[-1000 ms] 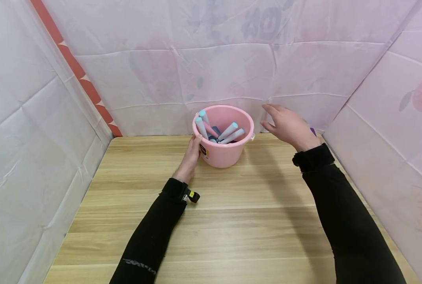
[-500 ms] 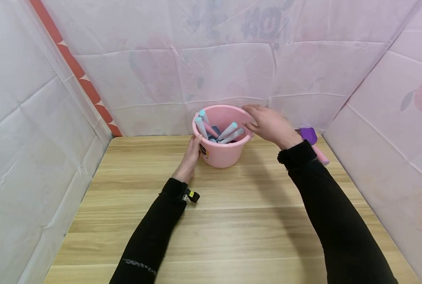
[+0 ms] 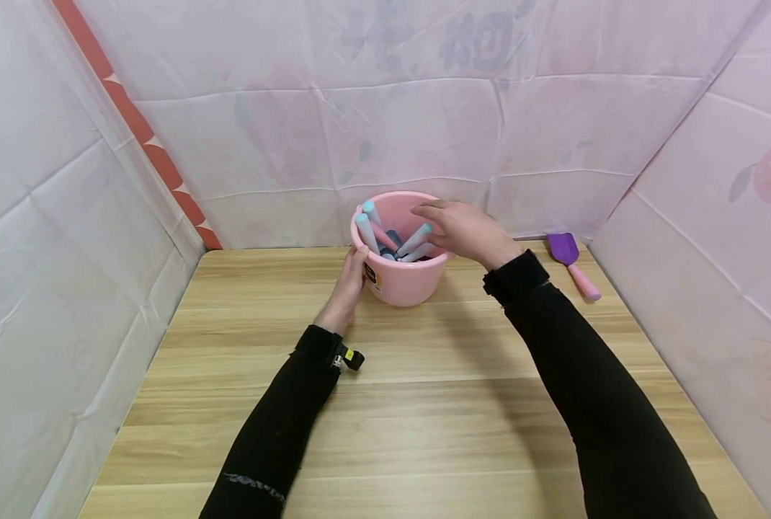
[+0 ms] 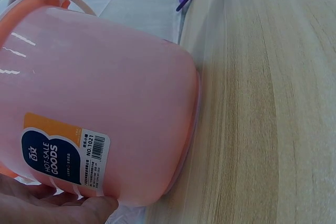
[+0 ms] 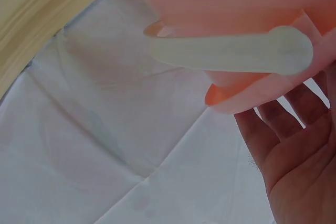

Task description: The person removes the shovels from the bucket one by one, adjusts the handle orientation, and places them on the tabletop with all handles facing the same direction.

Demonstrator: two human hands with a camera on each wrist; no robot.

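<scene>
A pink bucket [image 3: 405,285] stands at the back of the wooden table [image 3: 424,418] and holds several toy tools with light blue handles [image 3: 416,239]. My left hand [image 3: 351,280] rests flat against the bucket's left wall beside its label [image 4: 63,153], with the fingers [image 4: 52,208] straight. My right hand [image 3: 457,229] hovers over the bucket's right rim with relaxed fingers, holding nothing. The right wrist view shows that palm [image 5: 294,156] spread beside the bucket's rim [image 5: 252,93] and its white handle [image 5: 231,51].
A purple toy shovel [image 3: 570,258] with a pink handle lies on the table at the back right, near the wall. Pale plastic sheeting [image 3: 359,115] closes in the left, back and right sides. The tabletop runs on toward me.
My right hand has moved left from the back right corner to above the bucket, uncovering the purple shovel. The left hand and bucket have not moved.
</scene>
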